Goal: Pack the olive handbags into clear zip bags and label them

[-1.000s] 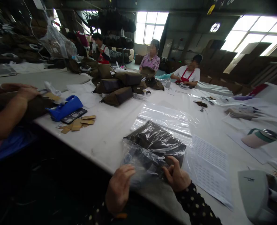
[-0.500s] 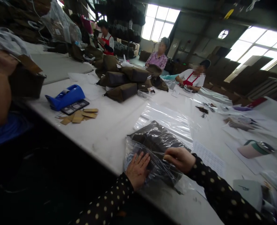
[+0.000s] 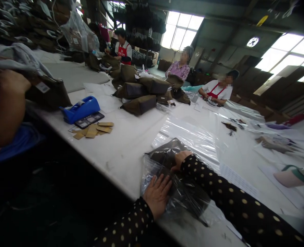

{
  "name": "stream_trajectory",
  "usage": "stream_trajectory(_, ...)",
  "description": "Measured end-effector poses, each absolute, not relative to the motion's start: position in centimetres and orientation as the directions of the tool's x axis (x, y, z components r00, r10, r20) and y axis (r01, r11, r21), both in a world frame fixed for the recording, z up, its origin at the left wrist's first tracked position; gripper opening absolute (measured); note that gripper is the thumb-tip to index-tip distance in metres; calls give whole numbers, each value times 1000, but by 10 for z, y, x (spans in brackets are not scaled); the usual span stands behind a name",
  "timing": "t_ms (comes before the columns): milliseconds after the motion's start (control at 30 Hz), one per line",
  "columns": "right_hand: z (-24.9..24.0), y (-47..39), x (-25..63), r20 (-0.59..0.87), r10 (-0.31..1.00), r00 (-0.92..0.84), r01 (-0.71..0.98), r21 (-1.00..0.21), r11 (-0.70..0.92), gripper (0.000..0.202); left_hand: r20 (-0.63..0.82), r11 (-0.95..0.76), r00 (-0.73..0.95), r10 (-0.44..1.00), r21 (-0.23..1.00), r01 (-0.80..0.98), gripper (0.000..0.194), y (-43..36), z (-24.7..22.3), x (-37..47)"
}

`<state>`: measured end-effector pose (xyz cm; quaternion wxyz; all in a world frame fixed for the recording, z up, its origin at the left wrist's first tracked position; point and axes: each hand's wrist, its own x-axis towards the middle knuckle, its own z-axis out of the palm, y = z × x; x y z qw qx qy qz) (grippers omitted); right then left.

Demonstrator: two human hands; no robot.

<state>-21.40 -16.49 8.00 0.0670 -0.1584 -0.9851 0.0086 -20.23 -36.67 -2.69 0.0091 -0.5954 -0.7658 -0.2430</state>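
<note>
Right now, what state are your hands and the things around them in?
left hand: open, flat on clear plastic
right hand: fingers curled, on the dark bag
dark bag: lying inside clear plastic
farther bags: heaped, unwrapped
cardboard pieces: loose, overlapping
blue tape dispenser: upright

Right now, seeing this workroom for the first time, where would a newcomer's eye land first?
Probably on the shiny clear plastic over the dark bag at the table's near edge, with the left hand spread flat and the right hand beyond it. The bright blue dispenser on the left, beside tan cards, also stands out.
</note>
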Motion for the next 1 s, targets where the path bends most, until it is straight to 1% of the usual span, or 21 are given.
stream_trajectory(100,97,-150,-210,-88,403,-911,394,106,913,50,284,184,-293,913,354,917,50,-367,-25,-203)
stream_trajectory(200,99,-149,-207,-223,437,-871,422,114,899,61,285,187,-294,912,348,919,49,-366,-24,-203)
stream_trajectory(267,98,-146,-207,-232,444,-865,440,72,895,56,299,174,-282,911,340,924,49,-365,-23,-203)
stream_trajectory(367,109,-131,-203,-187,552,-813,546,87,833,39,365,138,-269,891,347,928,48,-368,-22,-204)
stream_trajectory(433,124,-128,-189,-127,610,-782,605,77,792,30,459,139,-327,826,396,908,44,-377,-23,-206)
stream_trajectory(467,130,-133,-177,-92,590,-802,590,35,807,26,502,159,-399,768,454,877,41,-383,-23,-208)
stream_trajectory(500,133,-144,-162,-50,534,-844,536,-29,844,23,518,191,-505,690,543,818,39,-390,-24,-211)
stream_trajectory(533,132,-161,-145,0,435,-901,432,-110,895,21,484,223,-640,598,666,712,37,-396,-23,-215)
stream_trajectory(567,125,-182,-127,67,302,-951,287,-176,942,17,375,237,-780,501,808,540,38,-401,-21,-220)
stream_trajectory(600,113,-205,-109,122,206,-971,180,-198,964,16,185,221,-893,410,930,294,40,-405,-17,-226)
stream_trajectory(633,97,-227,-92,150,99,-984,69,-193,979,21,-58,167,-938,342,986,0,41,-406,-10,-232)
stream_trajectory(667,78,-248,-77,203,47,-978,16,-152,988,30,-314,90,-898,309,949,-301,41,-406,-2,-237)
stream_trajectory(700,58,-263,-65,322,-18,-947,-44,-74,996,34,-533,16,-784,318,830,-558,38,-403,9,-241)
stream_trajectory(733,40,-274,-55,400,-46,-915,-46,8,999,38,-683,-38,-634,363,669,-743,34,-400,21,-243)
stream_trajectory(767,25,-278,-48,440,-43,-897,-15,66,998,40,-760,-65,-487,432,512,-857,30,-395,34,-244)
stream_trajectory(800,15,-276,-44,468,-41,-883,9,104,995,41,-777,-67,-364,513,387,-920,27,-390,47,-242)
stream_trajectory(833,12,-269,-42,479,-33,-877,21,107,994,40,-753,-56,-272,599,299,-953,24,-386,60,-239)
stream_trajectory(867,15,-258,-41,491,-28,-871,10,74,997,38,-702,-41,-208,681,248,-968,23,-382,72,-235)
stream_trajectory(933,39,-232,-42,563,-10,-826,-55,-63,996,30,-577,-25,-158,802,233,-972,24,-375,90,-225)
stream_trajectory(967,57,-219,-42,631,63,-773,-44,-152,987,25,-532,-26,-163,831,255,-967,26,-373,96,-222)
stream_trajectory(1000,78,-206,-42,686,188,-703,15,-250,968,20,-504,-36,-186,843,292,-956,27,-372,100,-219)
